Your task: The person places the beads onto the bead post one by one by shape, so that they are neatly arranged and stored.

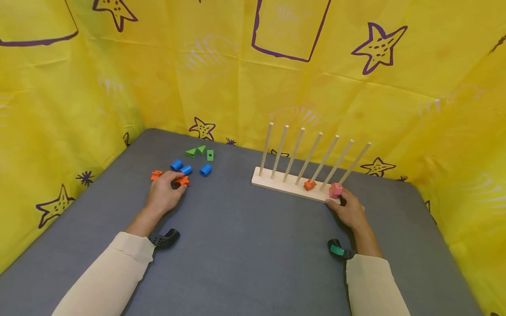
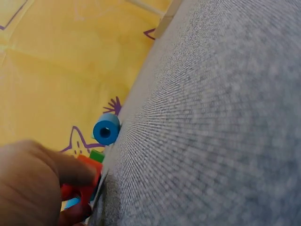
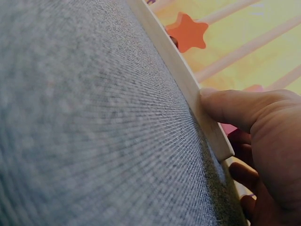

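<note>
My left hand [image 1: 165,193] is over the left side of the table, thumb and forefinger pinching an orange star-shaped block [image 1: 183,181]. The left wrist view shows this orange block [image 2: 89,181] between the fingertips, close to the cloth. Another orange block [image 1: 156,175] lies just left of the fingers. My right hand [image 1: 348,210] grips the right end of a wooden peg board [image 1: 276,184], its thumb against the front edge. Pink blocks [image 1: 335,190] sit low on the rightmost peg beside those fingers. An orange star [image 3: 187,33] is on a peg farther left.
Blue cylinders [image 1: 205,170] with holes lie just beyond the left hand. Behind them are green blocks [image 1: 210,155], some triangular. Several upright pegs [image 1: 265,149] rise from the board. A yellow patterned cloth [image 1: 221,79] hangs along the back of the grey table [image 1: 245,254].
</note>
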`<state>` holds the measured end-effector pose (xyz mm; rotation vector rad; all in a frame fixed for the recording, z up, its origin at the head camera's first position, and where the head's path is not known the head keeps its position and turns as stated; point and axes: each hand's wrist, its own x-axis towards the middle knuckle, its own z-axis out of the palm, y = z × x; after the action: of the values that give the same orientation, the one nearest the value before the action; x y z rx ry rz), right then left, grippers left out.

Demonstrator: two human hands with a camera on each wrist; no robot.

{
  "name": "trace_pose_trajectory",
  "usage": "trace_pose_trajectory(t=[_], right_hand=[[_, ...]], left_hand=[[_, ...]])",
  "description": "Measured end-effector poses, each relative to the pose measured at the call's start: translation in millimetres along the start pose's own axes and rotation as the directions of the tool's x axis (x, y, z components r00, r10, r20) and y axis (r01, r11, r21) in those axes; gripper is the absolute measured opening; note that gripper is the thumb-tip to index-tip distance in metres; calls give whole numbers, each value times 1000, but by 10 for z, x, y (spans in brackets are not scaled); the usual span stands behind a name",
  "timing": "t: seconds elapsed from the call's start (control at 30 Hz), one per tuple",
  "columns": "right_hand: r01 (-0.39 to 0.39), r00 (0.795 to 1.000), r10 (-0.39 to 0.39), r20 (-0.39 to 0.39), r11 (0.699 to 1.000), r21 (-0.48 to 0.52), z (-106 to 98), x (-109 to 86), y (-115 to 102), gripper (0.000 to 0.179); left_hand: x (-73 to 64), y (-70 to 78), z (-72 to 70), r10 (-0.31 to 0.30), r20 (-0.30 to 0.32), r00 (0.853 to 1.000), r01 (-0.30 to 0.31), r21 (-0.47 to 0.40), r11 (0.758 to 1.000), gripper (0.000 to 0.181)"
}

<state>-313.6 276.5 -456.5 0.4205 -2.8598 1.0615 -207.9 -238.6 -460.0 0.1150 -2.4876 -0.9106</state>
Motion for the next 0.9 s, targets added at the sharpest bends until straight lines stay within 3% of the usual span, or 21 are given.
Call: trace_pose_trajectory(t=[0.13, 0.3, 0.43, 0.6, 0.73, 0.9], right_hand=[[1, 1000, -1, -6, 1000, -20, -15, -11, -2, 52], [0, 1000, 0, 1, 1000, -14, -15, -16, -9, 51], [-20, 1000, 20, 8, 999, -32, -11, -14, -8, 54], [-34, 999, 34, 14, 998, -47, -9, -9, -6, 56], [-36, 999, 37, 12, 998, -47, -7, -6, 0, 56], [-37, 999, 37, 11, 998, -46, -9, -6, 8, 55]], left_hand=[[1, 25, 24, 57, -29, 998, -58, -45, 997, 38], [-7, 44, 35, 59, -57, 997, -63, -82, 995, 40], [-29, 42, 35, 49, 13, 999, -48, -43, 998, 39], [-35, 46, 39, 104, 128, 986, -108, 18, 994, 35], [-20, 80, 38, 105, 153, 983, -114, 55, 992, 32], [12, 130, 27, 23, 147, 989, -31, 52, 998, 31]])
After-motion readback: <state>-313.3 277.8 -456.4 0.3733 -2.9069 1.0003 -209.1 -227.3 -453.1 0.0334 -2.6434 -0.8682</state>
